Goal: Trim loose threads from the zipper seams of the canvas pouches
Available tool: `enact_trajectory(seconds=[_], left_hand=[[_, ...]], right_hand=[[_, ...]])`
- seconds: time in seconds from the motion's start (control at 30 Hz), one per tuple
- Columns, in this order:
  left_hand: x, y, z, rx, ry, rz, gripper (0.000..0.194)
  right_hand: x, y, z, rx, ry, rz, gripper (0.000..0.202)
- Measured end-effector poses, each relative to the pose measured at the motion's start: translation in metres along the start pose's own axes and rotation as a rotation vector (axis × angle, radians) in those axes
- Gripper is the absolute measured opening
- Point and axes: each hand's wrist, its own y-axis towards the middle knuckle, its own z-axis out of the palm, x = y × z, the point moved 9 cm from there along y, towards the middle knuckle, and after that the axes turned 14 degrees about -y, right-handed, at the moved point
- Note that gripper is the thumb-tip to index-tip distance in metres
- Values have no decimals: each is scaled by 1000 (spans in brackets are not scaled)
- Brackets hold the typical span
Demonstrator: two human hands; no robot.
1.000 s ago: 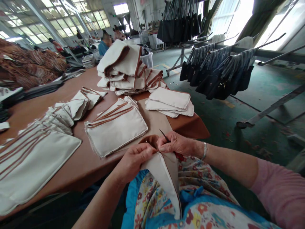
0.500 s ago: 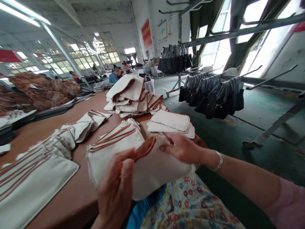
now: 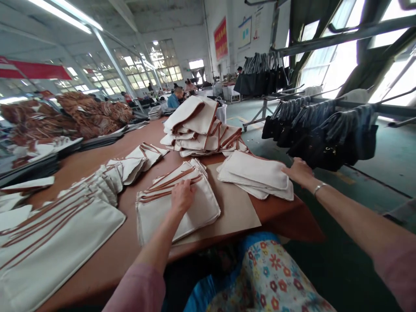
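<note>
My left hand (image 3: 182,196) is over a fanned stack of off-white fabric pouches (image 3: 195,216) with brown trim, its fingers closed on the trimmed edge of the top one. At the right, several more off-white pouches (image 3: 260,169) lie flat in a loose pile near the table corner. My right hand (image 3: 300,173) is at that pile's right end, fingertips pinching the edge of the top pouch. The undersides of both hands' grips are partly hidden. A sheet of tan card (image 3: 240,212) lies under and between the two piles.
A tall heap of trimmed off-white pieces (image 3: 195,125) stands behind the piles. A long fanned row of pouches (image 3: 71,234) runs along the left of the brown table (image 3: 136,229). Black bags (image 3: 328,138) hang from a metal rack at right. Another person (image 3: 175,97) sits farther back.
The pouch held between both hands now lies on the right-hand pile. My left hand has moved forward onto the fanned stack; my right hand has moved out to the right. The view has shifted.
</note>
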Motion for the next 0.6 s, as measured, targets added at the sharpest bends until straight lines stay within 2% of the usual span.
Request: enact_trajectory(seconds=[0.07,0.13,0.2,0.27,0.37,0.43,0.53,0.6], left_hand=[[-5,7,8,17,2,22,24],[-11,11,11,22,2,47,23],[-17,9,11,24,1,64,22],[-23,1,9,30,-5,72,21],[-26,-20,3,56,-33,70,19],[-21,-35,-3,76,-53,44,21],[-9,-49,-9,104,-84,-15,27],[-3,-52,-8,121,-112,-43,26]], right_hand=[[-9,-3,9,-21,-203,-16,73],[5,-12,16,-65,-315,-133,62],[37,-31,17,-128,-252,-305,48],[78,-57,17,-147,-79,-475,35],[132,-97,22,-46,249,-606,22],[165,-120,34,92,390,-650,21],[220,-150,55,259,455,-748,26],[258,-166,65,279,404,-838,29]])
